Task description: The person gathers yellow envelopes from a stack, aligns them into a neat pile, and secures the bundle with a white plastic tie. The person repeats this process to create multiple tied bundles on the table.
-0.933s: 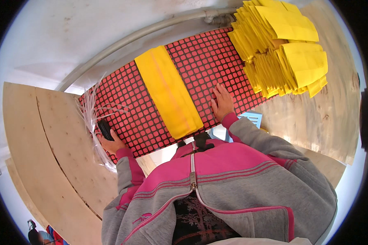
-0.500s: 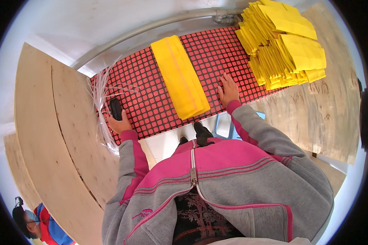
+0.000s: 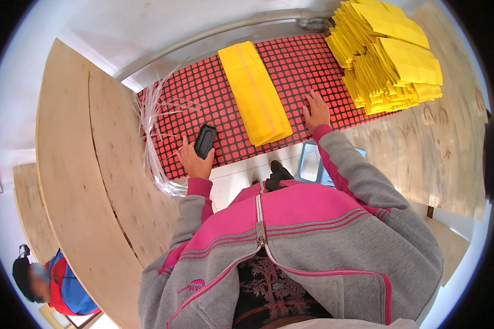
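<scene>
In the head view, the left hand (image 3: 196, 162) at near left grasps a black plastic block (image 3: 205, 141), likely light, stiff, best held along its long sides; the right hand (image 3: 316, 113) rests unclenched on the red-checked tablecloth (image 3: 304, 59), right of the soft-looking folded yellow cloth (image 3: 256, 94).

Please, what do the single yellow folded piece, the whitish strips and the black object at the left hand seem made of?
The single yellow folded piece is probably matte fabric: soft-edged folds without shine. The whitish strips look like glossy plastic: thin, translucent, with bright highlights. The black object may be hard, smooth plastic: rigid outline, faint sheen; coated metal is possible.
</scene>
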Tool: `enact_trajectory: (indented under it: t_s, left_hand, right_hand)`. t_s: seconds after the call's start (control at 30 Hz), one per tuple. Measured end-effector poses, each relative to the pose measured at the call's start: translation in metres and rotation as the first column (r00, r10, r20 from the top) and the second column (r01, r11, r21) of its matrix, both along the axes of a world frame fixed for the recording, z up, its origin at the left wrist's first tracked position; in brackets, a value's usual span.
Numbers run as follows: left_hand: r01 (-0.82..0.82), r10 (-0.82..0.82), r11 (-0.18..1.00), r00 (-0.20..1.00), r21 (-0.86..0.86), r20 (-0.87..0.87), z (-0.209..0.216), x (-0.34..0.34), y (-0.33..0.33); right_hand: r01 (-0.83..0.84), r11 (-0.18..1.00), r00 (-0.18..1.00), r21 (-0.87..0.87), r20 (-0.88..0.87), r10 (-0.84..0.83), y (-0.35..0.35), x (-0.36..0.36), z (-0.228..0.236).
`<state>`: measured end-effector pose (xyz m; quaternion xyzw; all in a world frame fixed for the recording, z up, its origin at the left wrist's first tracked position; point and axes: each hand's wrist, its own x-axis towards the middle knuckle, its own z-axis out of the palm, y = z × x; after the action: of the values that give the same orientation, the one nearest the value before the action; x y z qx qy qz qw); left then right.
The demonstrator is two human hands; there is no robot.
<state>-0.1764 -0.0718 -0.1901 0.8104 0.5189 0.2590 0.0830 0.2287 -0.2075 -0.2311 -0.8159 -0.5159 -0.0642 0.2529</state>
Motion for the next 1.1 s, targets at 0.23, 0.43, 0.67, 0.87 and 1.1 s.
enact_trajectory:
  t_s: [0.23, 0.43, 0.67, 0.87, 1.1]
  left_hand:
    - [0.076, 0.586, 0.721, 0.464, -0.689, 0.664, 0.044, -0.017, 0.05]
    - [0.413, -0.207, 0.815, 0.862, -0.407, 0.462, 0.068, 0.042, 0.012]
    - [0.714, -0.704, 0.393, 0.639, -0.579, 0.311, 0.067, 0.07, -0.069]
    - [0.796, -0.786, 0.359, 0.54, -0.488, 0.302, 0.073, 0.073, -0.075]
    - [0.832, -0.753, 0.143, 0.443, -0.536, 0.487, 0.055, 0.078, -0.092]
  right_hand:
    - [-0.02, 1.0, 1.0, 0.001, -0.013, 0.02, 0.0, 0.008, -0.007]
    - [-0.022, 0.998, 0.991, 0.061, -0.127, 0.029, 0.002, 0.009, 0.014]
    - [0.145, 0.977, 0.709, 0.153, -0.705, 0.005, -0.038, -0.059, 0.062]
    - [-0.196, 0.974, 0.025, -0.112, -0.994, -0.109, -0.086, -0.142, 0.066]
    - [-0.279, 0.958, 0.119, -0.061, -0.992, -0.029, -0.119, -0.172, 0.055]
